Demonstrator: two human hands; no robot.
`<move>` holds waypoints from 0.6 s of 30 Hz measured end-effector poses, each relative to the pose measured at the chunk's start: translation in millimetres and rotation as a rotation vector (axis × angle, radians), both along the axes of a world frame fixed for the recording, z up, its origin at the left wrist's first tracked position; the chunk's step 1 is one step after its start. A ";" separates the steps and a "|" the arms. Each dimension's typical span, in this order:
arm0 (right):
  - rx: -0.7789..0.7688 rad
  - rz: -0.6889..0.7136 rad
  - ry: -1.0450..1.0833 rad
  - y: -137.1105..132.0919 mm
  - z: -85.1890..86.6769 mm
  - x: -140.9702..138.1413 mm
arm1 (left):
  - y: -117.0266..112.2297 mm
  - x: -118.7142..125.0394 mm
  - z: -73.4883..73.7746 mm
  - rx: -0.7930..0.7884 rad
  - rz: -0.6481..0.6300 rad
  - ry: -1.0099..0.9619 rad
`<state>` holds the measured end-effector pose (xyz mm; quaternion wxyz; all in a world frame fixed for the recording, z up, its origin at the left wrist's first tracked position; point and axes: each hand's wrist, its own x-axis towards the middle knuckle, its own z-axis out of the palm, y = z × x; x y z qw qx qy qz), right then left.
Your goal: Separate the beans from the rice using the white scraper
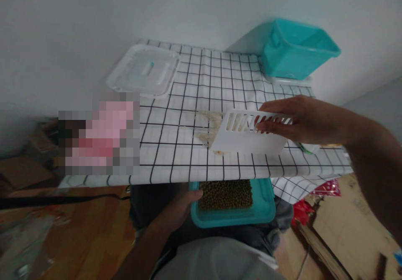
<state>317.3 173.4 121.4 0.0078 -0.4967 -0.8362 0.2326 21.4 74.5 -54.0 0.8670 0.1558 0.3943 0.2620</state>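
My right hand (297, 118) is closed round the slotted end of a white plastic scoop (248, 135), whose flat blade rests on the checked tablecloth (194, 83) against a small pile of pale grains (210, 127). Below the table's front edge, my left hand (182, 206) grips the left rim of a teal tray (232, 219) that holds a layer of small greenish-brown beans (226, 194). The tray sits over my lap, partly tucked under the table.
A clear plastic lid (144, 70) lies at the table's back left. A teal bin (295, 47) stands at the back right against the wall. A blurred pink patch covers the table's left end. Cardboard and red wrappers (323, 187) lie on the floor at right.
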 end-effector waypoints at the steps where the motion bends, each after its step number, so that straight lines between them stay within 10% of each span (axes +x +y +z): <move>1: 0.005 0.003 -0.007 -0.3 -0.3 -0.2 | -0.5 -0.8 -1.4 0.003 -0.001 0.015; 18: -0.004 0.003 0.014 -11.5 -2.1 -3.5 | -1.6 0.6 0.8 -0.006 -0.031 -0.012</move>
